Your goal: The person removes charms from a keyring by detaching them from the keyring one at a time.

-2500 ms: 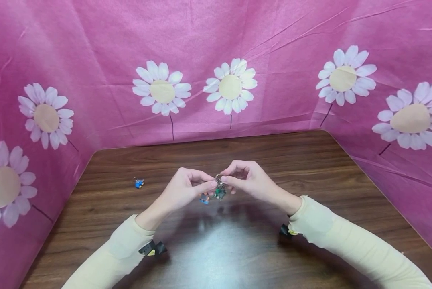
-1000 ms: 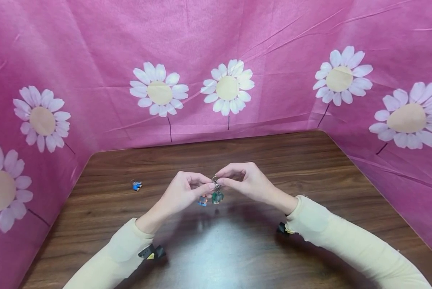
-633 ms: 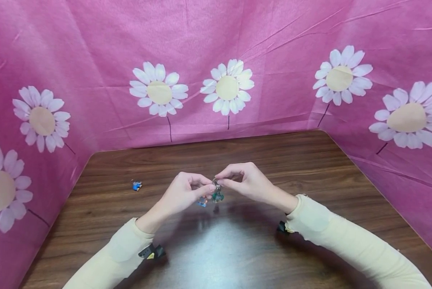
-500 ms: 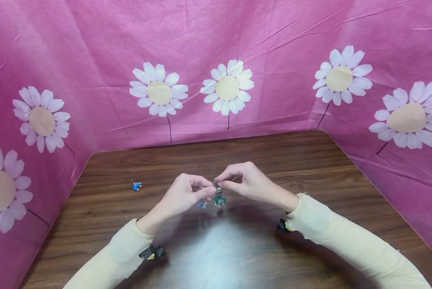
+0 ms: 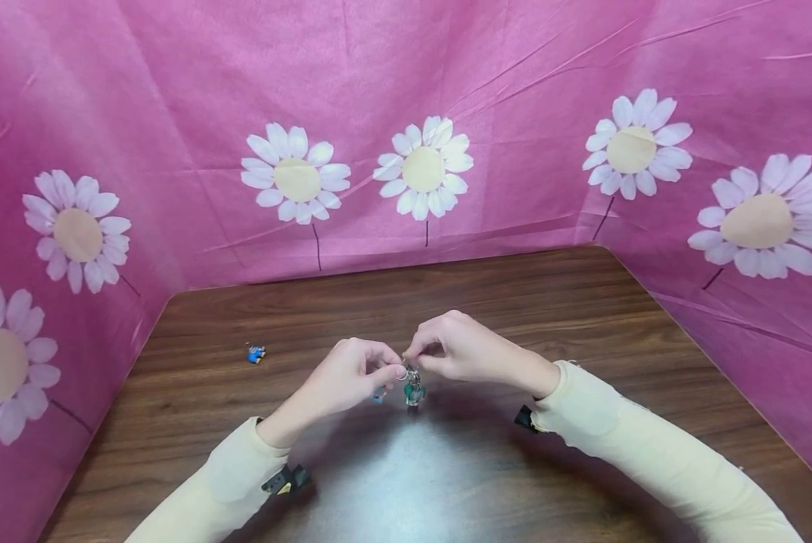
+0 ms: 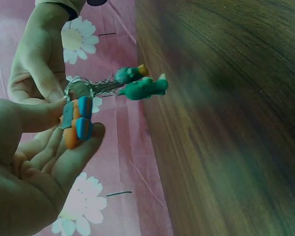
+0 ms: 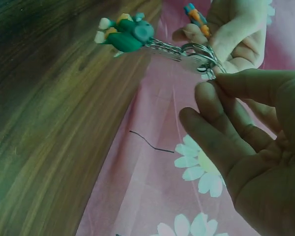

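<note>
Over the middle of the table, both hands meet at a bunch of metal key rings (image 7: 199,53). The left hand (image 5: 347,381) pinches at the rings between thumb and forefinger. An orange and blue figure keychain (image 6: 83,118) lies against its fingers, mostly hidden in the head view. Thumb and fingertips of the right hand (image 5: 465,348) pinch the upper edge of a ring. Green figure keychains (image 5: 414,392) dangle on short chains from the rings; two green bodies show in the left wrist view. Which ring each hand holds is hard to tell.
Another small blue figure keychain (image 5: 256,354) lies on the brown wooden table (image 5: 243,422), left of the hands. A pink cloth (image 5: 514,60) with white daisies stands around the back and sides. Each sleeve cuff carries a small black strap (image 5: 286,480).
Both hands have come down a little, and the green keychains hang lower. In the head view the orange and blue keychain has slipped further behind the left fingers. The head view has shifted slightly.
</note>
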Motion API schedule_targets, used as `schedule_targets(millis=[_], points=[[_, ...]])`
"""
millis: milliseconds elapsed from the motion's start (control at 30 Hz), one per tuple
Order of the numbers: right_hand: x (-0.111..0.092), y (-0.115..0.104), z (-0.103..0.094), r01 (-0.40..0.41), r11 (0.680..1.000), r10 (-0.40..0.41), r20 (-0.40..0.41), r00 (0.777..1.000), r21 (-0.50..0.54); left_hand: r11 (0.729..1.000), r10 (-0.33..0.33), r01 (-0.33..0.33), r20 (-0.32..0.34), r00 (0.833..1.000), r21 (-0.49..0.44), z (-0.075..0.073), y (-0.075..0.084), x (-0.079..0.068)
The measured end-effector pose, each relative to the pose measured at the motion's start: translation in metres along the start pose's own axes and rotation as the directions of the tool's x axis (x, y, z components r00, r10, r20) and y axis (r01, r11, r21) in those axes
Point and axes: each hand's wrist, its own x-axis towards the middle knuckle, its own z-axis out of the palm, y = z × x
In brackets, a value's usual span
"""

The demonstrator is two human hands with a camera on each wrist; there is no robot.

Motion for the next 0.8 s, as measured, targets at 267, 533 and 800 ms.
schedule_targets(millis=[267, 533, 800], points=[[-0.002, 0.001, 0.006, -0.167, 0.974, 0.179, -0.065, 0.982, 0.155, 0.995, -0.011, 0.007, -0.042, 0.999, -0.101, -0.005, 0.002, 0.000], [-0.009, 0.004, 0.017, -0.269, 0.851, 0.341, -0.087, 0.936, 0.451, 0.983, -0.050, 0.018, -0.176, 0.983, -0.180, -0.007, 0.008, 0.001], [-0.010, 0.000, 0.025, -0.240, 0.845, 0.363, -0.183, 0.913, 0.478, 0.973, -0.061, 0.010, -0.213, 0.975, -0.231, -0.005, 0.008, 0.003]])
